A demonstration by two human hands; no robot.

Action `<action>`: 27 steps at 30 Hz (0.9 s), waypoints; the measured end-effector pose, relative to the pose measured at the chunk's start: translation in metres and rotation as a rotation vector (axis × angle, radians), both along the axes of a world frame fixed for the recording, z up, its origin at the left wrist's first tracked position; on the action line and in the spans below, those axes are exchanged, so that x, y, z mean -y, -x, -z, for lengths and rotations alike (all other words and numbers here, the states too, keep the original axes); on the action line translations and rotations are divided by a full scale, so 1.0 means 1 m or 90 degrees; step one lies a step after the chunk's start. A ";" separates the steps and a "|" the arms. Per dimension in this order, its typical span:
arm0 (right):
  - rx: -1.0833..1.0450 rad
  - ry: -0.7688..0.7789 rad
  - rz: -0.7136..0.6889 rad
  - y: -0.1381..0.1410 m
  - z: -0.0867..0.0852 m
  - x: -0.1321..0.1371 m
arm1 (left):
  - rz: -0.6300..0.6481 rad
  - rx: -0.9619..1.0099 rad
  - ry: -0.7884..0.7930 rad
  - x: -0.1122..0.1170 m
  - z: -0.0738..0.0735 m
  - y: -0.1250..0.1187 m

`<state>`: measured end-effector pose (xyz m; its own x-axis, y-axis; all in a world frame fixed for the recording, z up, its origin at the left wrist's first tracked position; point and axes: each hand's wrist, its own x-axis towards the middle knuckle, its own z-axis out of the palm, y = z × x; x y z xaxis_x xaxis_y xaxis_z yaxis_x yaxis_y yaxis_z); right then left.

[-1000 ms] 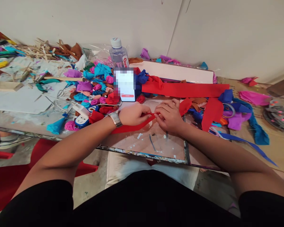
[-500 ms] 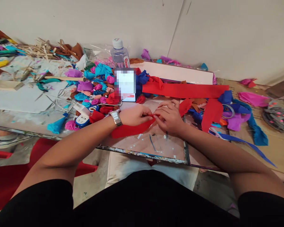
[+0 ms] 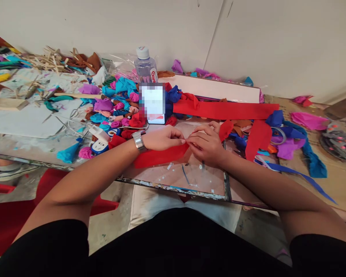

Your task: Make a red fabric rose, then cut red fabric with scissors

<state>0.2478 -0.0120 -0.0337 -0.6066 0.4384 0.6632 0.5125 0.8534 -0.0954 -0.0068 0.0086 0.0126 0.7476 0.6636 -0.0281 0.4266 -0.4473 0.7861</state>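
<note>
Red strip (image 3: 163, 156) at both hands (image 3: 161, 137) (image 3: 206, 144), capped bottle (image 3: 145, 68) beyond, contents unclear.

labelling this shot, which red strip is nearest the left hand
The red strip just below the left hand in view, partly covered by it. The long strip lies farther back, and the slanting strip lies right of the right hand.

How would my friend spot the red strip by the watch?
Find the cluttered table, then the lit phone. In front of it is the left hand, with a metal watch at the wrist. The red strip pokes out along that hand's near side, unlike the other red strips, farther back or right.
</note>
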 end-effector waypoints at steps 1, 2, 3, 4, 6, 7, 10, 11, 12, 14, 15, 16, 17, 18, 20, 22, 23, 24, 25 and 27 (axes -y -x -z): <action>0.001 -0.002 0.004 0.000 0.000 0.000 | -0.004 0.004 -0.003 0.000 0.000 0.000; 0.000 -0.006 0.008 0.001 -0.001 0.000 | -0.008 0.003 -0.005 0.000 0.000 -0.001; -0.006 -0.011 0.011 0.001 -0.001 0.000 | -0.013 0.000 -0.008 0.000 0.001 -0.001; -0.012 -0.016 0.013 0.001 -0.001 0.000 | -0.016 -0.004 -0.010 0.000 0.001 -0.001; -0.017 -0.016 0.019 0.001 -0.001 0.000 | -0.017 -0.010 -0.013 0.000 0.003 -0.001; -0.013 -0.009 0.024 0.001 0.000 0.000 | -0.017 -0.012 -0.017 0.000 0.003 -0.001; 0.004 0.010 0.031 0.001 0.001 0.000 | -0.022 -0.012 -0.034 0.000 0.002 -0.001; 0.007 0.011 0.030 0.000 0.002 0.000 | -0.022 -0.011 -0.039 0.000 0.002 -0.001; 0.007 0.009 0.029 0.000 0.002 0.000 | -0.022 -0.010 -0.041 0.000 0.002 -0.001; 0.000 0.001 0.027 0.000 0.002 0.001 | -0.019 -0.006 -0.043 0.000 0.001 -0.002; -0.005 -0.004 0.027 0.000 0.002 0.001 | -0.018 -0.006 -0.043 0.000 0.002 -0.002; -0.009 -0.008 0.024 0.000 0.001 0.001 | -0.018 -0.007 -0.044 -0.001 0.002 -0.002; -0.011 -0.010 0.022 0.001 0.001 0.001 | -0.019 -0.010 -0.046 -0.001 0.002 -0.002; -0.012 -0.008 0.021 0.001 0.001 0.001 | -0.020 -0.012 -0.049 -0.002 0.003 -0.001; -0.008 0.000 0.028 0.002 0.000 0.001 | -0.020 -0.015 -0.057 -0.002 0.003 -0.001; -0.008 0.001 0.041 0.003 -0.001 0.002 | -0.018 -0.016 -0.070 -0.001 0.003 -0.001; -0.008 -0.003 0.045 0.003 -0.001 0.002 | -0.017 -0.018 -0.080 0.000 0.002 -0.001; -0.010 -0.008 0.047 0.004 -0.002 0.002 | -0.019 -0.022 -0.093 0.002 0.001 -0.001; -0.010 -0.009 0.048 0.004 -0.003 0.002 | -0.022 -0.028 -0.110 0.003 0.001 -0.002; -0.010 -0.003 0.053 0.005 -0.003 0.002 | -0.035 -0.043 -0.156 0.008 -0.001 -0.003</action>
